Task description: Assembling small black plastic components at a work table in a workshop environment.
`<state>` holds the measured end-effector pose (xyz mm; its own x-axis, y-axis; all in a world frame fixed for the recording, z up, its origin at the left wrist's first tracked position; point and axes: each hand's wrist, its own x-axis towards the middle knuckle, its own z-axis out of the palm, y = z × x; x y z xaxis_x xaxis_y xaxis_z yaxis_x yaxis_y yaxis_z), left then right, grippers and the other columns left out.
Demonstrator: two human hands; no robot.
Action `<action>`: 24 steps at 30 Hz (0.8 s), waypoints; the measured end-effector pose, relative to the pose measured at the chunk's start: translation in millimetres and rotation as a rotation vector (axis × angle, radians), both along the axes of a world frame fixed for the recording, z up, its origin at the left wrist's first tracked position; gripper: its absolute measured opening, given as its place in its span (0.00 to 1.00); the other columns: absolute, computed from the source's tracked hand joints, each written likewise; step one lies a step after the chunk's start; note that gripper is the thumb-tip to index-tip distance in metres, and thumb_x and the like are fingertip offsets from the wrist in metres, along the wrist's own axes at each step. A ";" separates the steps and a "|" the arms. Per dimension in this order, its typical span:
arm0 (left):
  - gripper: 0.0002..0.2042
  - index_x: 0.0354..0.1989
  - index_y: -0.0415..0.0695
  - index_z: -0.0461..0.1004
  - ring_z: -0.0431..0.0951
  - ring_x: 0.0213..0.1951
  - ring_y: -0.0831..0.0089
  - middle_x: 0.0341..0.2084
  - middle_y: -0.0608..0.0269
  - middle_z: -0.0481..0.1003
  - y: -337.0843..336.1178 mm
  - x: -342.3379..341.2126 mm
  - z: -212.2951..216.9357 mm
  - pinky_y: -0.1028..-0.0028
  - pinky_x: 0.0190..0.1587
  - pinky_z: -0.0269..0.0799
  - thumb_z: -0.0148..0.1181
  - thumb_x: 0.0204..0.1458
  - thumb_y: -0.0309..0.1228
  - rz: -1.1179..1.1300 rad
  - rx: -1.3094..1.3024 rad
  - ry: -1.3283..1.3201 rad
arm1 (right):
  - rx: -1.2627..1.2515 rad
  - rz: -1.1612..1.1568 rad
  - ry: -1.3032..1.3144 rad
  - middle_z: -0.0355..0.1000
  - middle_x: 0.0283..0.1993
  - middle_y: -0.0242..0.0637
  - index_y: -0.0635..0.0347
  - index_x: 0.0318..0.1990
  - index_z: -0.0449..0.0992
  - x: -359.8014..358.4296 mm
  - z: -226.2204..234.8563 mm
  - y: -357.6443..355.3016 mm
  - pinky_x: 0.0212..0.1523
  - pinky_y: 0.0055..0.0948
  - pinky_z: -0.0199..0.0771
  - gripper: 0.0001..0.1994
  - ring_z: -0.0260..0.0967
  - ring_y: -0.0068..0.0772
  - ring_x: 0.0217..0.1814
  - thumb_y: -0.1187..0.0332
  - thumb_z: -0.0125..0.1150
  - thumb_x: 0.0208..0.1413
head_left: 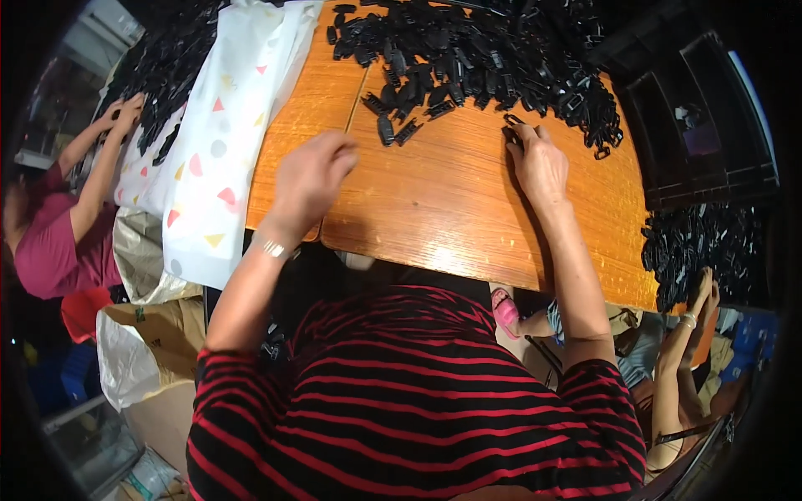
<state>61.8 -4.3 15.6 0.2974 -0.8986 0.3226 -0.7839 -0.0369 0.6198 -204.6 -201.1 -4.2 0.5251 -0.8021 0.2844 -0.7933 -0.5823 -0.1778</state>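
Observation:
My right hand [540, 167] is at the right of the wooden table, its thumb and fingers pinched on a black plastic buckle piece [512, 122]. My left hand [313, 174] hovers over the table's left part, slightly blurred. Its fingers are curled in, and whatever they might hold is hidden. Between and beyond my hands spreads a large heap of black plastic buckle parts [468, 58]. A few loose buckle pieces [407, 132] lie at the near edge of that heap, some with pronged ends and some oval.
A white patterned cloth [213, 159] covers the table's left side. Co-workers' hands are at far left [125, 110] and lower right [702, 301], each beside more black parts. An open sack [142, 334] stands left of me; a dark bin [702, 108] is at right.

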 end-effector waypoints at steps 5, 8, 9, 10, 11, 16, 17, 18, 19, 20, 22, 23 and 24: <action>0.12 0.32 0.41 0.77 0.78 0.32 0.55 0.27 0.53 0.78 -56.9 -6.8 -20.1 0.61 0.34 0.72 0.63 0.51 0.39 0.139 0.153 -0.052 | 0.019 0.173 -0.034 0.74 0.41 0.52 0.63 0.47 0.73 -0.4 2.0 11.1 0.37 0.45 0.75 0.12 0.74 0.55 0.38 0.73 0.57 0.56; 0.13 0.29 0.41 0.76 0.78 0.32 0.56 0.26 0.54 0.78 -67.1 -7.8 -21.9 0.62 0.33 0.72 0.65 0.49 0.40 0.194 0.247 -0.046 | 0.119 0.260 -0.197 0.75 0.40 0.57 0.68 0.45 0.72 6.0 6.9 33.8 0.39 0.43 0.76 0.09 0.75 0.57 0.41 0.75 0.56 0.57; 0.13 0.29 0.41 0.76 0.78 0.32 0.56 0.26 0.54 0.78 -69.5 -8.9 -21.7 0.62 0.33 0.72 0.65 0.49 0.40 0.192 0.252 -0.047 | 0.168 0.267 -0.187 0.75 0.39 0.55 0.67 0.44 0.73 7.3 4.8 37.9 0.37 0.43 0.76 0.09 0.75 0.57 0.40 0.75 0.57 0.57; 0.13 0.28 0.41 0.76 0.78 0.32 0.55 0.26 0.54 0.78 -71.3 -9.9 -20.7 0.61 0.33 0.72 0.65 0.48 0.40 0.191 0.278 -0.009 | 0.217 0.276 -0.178 0.75 0.38 0.54 0.67 0.43 0.73 8.8 2.1 40.9 0.36 0.43 0.75 0.08 0.74 0.56 0.39 0.74 0.57 0.57; 0.13 0.27 0.42 0.76 0.78 0.32 0.55 0.26 0.53 0.78 -74.2 -12.0 -19.4 0.61 0.34 0.72 0.66 0.47 0.40 0.187 0.300 0.029 | 0.218 0.270 -0.178 0.75 0.38 0.54 0.67 0.43 0.73 10.7 0.7 42.8 0.36 0.43 0.75 0.08 0.74 0.56 0.39 0.74 0.57 0.57; 0.10 0.30 0.40 0.75 0.78 0.33 0.57 0.29 0.54 0.77 -70.3 -20.4 -16.0 0.62 0.36 0.72 0.66 0.48 0.35 0.061 0.240 -0.075 | 0.102 0.197 -0.168 0.70 0.36 0.46 0.65 0.39 0.75 10.2 -7.5 45.2 0.31 0.43 0.74 0.07 0.72 0.52 0.32 0.72 0.62 0.55; 0.10 0.30 0.40 0.75 0.78 0.37 0.55 0.33 0.53 0.78 -68.0 -21.0 -15.0 0.60 0.39 0.73 0.65 0.48 0.34 0.030 0.241 -0.110 | 0.100 0.199 -0.167 0.70 0.36 0.46 0.65 0.39 0.75 9.0 -5.1 47.1 0.31 0.43 0.74 0.07 0.72 0.52 0.32 0.72 0.62 0.55; 0.10 0.30 0.40 0.75 0.78 0.37 0.55 0.33 0.53 0.78 -65.1 -21.0 -14.6 0.60 0.39 0.73 0.65 0.48 0.34 0.032 0.239 -0.109 | 0.109 0.240 -0.166 0.70 0.36 0.46 0.65 0.39 0.75 6.8 -0.9 51.1 0.32 0.42 0.74 0.08 0.73 0.51 0.32 0.71 0.63 0.54; 0.09 0.33 0.40 0.75 0.78 0.38 0.54 0.34 0.52 0.77 -61.8 -20.3 -14.4 0.60 0.40 0.73 0.65 0.48 0.32 0.019 0.226 -0.106 | 0.118 0.281 -0.164 0.70 0.37 0.46 0.65 0.38 0.75 5.3 1.6 53.7 0.32 0.42 0.74 0.08 0.73 0.51 0.33 0.71 0.64 0.53; 0.10 0.36 0.39 0.76 0.77 0.39 0.54 0.35 0.52 0.77 -58.6 -19.8 -13.9 0.61 0.41 0.73 0.65 0.48 0.30 0.005 0.213 -0.105 | 0.115 0.283 -0.163 0.70 0.37 0.46 0.65 0.38 0.75 3.0 2.4 54.5 0.32 0.42 0.74 0.08 0.73 0.51 0.33 0.71 0.64 0.53; 0.12 0.40 0.39 0.76 0.77 0.38 0.54 0.34 0.52 0.77 -53.4 -18.7 -18.4 0.61 0.41 0.73 0.65 0.47 0.28 0.020 0.164 -0.094 | 0.145 0.298 -0.085 0.71 0.37 0.47 0.66 0.39 0.75 -1.1 3.7 55.6 0.33 0.41 0.74 0.10 0.73 0.51 0.33 0.69 0.64 0.53; 0.14 0.44 0.39 0.75 0.77 0.37 0.54 0.34 0.51 0.77 -52.4 -17.7 -20.8 0.62 0.41 0.73 0.64 0.47 0.27 0.028 0.114 -0.087 | 0.140 0.296 -0.085 0.71 0.37 0.47 0.66 0.39 0.75 -0.7 3.5 54.9 0.33 0.41 0.74 0.10 0.73 0.51 0.33 0.69 0.64 0.53; 0.14 0.44 0.39 0.75 0.77 0.37 0.54 0.34 0.51 0.77 -50.2 -16.1 -22.8 0.62 0.41 0.73 0.64 0.47 0.27 0.027 0.109 -0.088 | 0.175 0.306 -0.124 0.72 0.36 0.46 0.66 0.39 0.75 0.5 2.2 53.3 0.33 0.39 0.74 0.10 0.73 0.49 0.33 0.70 0.64 0.54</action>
<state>45.8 -54.5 -7.2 0.2968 -0.9218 0.2493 -0.8330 -0.1223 0.5396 -204.1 -147.8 -1.9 0.7184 -0.6553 0.2333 -0.5531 -0.7416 -0.3797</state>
